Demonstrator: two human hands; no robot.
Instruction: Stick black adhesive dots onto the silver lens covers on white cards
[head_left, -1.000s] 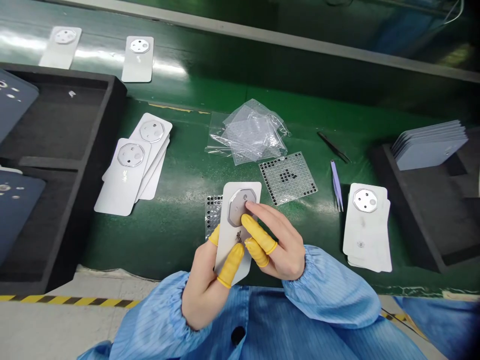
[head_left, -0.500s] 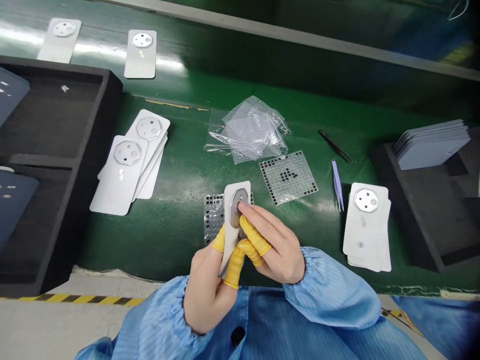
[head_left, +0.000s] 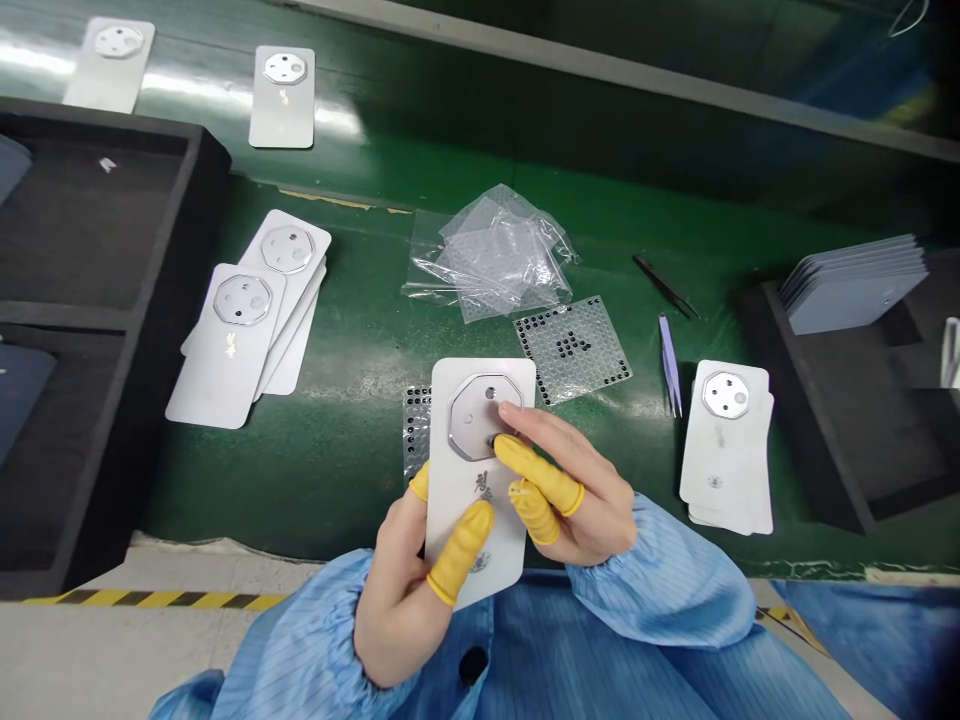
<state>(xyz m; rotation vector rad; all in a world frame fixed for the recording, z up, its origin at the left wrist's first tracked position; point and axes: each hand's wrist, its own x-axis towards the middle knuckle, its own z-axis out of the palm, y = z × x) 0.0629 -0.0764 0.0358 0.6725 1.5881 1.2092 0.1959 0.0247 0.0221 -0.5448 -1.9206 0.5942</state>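
Observation:
A white back panel [head_left: 457, 500] with an octagonal camera ring faces up, gripped by my left hand [head_left: 412, 590], its yellow-capped thumb across the lower front. At the panel's right side is my right hand [head_left: 577, 490], fingers bent; two wear yellow covers, and the tips touch or hover at the ring's holes. Whether it pinches anything small is hidden. Partly behind the panel lies a sheet with black dots [head_left: 416, 425]; a second dotted sheet [head_left: 574, 350] rests beyond it. Purple tweezers [head_left: 670, 365] and black tweezers [head_left: 665, 285] lie to the right.
Clear plastic film [head_left: 502, 255] is heaped mid-table. White panels are stacked at left [head_left: 217, 375] and right [head_left: 724, 450]; two more lie at the far left. A black tray [head_left: 169, 230] stands left, another black tray [head_left: 810, 430] right, both holding grey panels.
The held panel has turned from a steep angle to face the camera more. My right hand has shifted slightly right, its covered fingers now apart from my left thumb.

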